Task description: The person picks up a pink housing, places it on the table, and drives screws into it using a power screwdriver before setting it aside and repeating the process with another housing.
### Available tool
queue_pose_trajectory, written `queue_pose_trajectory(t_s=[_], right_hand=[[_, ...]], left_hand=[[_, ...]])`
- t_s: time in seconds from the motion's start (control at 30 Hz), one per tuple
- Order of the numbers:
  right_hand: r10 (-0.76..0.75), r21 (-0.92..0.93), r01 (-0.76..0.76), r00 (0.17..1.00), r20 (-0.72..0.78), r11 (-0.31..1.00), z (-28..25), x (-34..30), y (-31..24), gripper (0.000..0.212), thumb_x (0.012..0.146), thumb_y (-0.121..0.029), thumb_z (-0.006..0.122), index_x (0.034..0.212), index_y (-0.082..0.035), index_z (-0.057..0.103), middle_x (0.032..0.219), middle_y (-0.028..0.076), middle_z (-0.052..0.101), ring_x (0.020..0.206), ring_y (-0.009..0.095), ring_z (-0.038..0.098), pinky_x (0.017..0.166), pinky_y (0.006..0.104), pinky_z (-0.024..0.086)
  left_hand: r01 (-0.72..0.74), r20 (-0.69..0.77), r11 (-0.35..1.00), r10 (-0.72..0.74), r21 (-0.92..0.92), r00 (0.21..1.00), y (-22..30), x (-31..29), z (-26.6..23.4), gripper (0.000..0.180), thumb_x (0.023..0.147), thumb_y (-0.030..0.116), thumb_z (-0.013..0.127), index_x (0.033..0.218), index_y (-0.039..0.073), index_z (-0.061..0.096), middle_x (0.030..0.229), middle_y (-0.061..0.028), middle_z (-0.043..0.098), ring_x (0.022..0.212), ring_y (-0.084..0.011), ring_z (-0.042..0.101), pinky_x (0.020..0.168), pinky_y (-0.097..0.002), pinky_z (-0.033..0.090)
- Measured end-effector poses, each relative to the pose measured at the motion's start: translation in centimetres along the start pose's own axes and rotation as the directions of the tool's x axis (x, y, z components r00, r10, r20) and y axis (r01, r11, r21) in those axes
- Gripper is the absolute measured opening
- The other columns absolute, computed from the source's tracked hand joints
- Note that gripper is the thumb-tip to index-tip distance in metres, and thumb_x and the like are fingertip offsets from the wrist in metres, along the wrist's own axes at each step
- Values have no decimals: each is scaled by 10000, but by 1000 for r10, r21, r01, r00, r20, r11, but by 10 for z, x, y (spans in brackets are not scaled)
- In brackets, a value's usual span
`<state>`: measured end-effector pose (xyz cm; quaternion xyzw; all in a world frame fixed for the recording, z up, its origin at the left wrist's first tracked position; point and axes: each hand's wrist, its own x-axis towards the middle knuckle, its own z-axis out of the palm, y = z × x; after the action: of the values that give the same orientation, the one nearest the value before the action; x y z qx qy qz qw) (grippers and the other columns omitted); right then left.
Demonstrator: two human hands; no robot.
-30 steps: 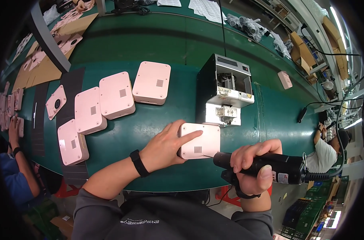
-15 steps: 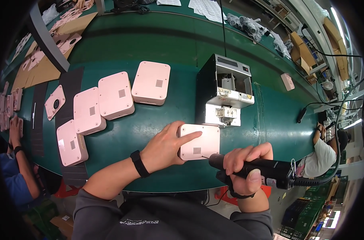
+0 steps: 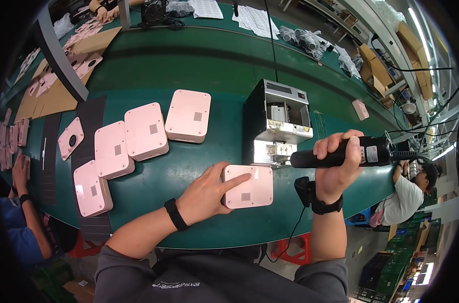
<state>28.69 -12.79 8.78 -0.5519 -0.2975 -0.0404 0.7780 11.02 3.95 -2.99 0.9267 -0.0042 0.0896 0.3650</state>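
My left hand (image 3: 207, 189) grips the left side of a pink box-shaped housing (image 3: 257, 191), its index finger lying across the top face. The housing rests flat on the green table, with a slotted vent and corner screw holes facing up. My right hand (image 3: 340, 159) is wrapped around a black electric screwdriver (image 3: 320, 158), held sideways with its cable running off right. The driver's tip points left at the front of a black and silver screw feeder (image 3: 279, 129); whether the bit touches it I cannot tell. Both wrists wear black bands.
Several similar pink housings (image 3: 188, 116) stand left of centre, partly leaning on one another. A pink panel with a black ring (image 3: 70, 139) lies farther left. Co-workers sit at both ends of the table. A small pink part (image 3: 360, 109) lies at the far right.
My right hand has lifted the screwdriver off the housing's lower right corner and carried it up and away to the screw feeder. My left hand keeps its hold on the housing.
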Motion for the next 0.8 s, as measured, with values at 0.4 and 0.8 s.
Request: queue_pose_trajectory(t_s=[0.4,0.8], right_hand=[[212,122,-254,937,278,960,50,-77,-53,438,896,-417,671,1044,-98,410,686,41,526,521,174,520,567,352,462],[378,-21,-385,892,248,923,71,-94,-56,595,796,-501,792,996,-114,386,684,35,526,532,184,536,587,366,468]], left_hand=[[-35,-45,999,35,-7,998,-8,-3,1,904,607,135,882,1426,253,517,1289,-189,462,1168,-380,538,970,-428,517],[-69,-110,997,64,-39,992,-6,-1,10,893,577,130,886,1396,228,544,1250,-177,478,1135,-362,557,934,-412,537]])
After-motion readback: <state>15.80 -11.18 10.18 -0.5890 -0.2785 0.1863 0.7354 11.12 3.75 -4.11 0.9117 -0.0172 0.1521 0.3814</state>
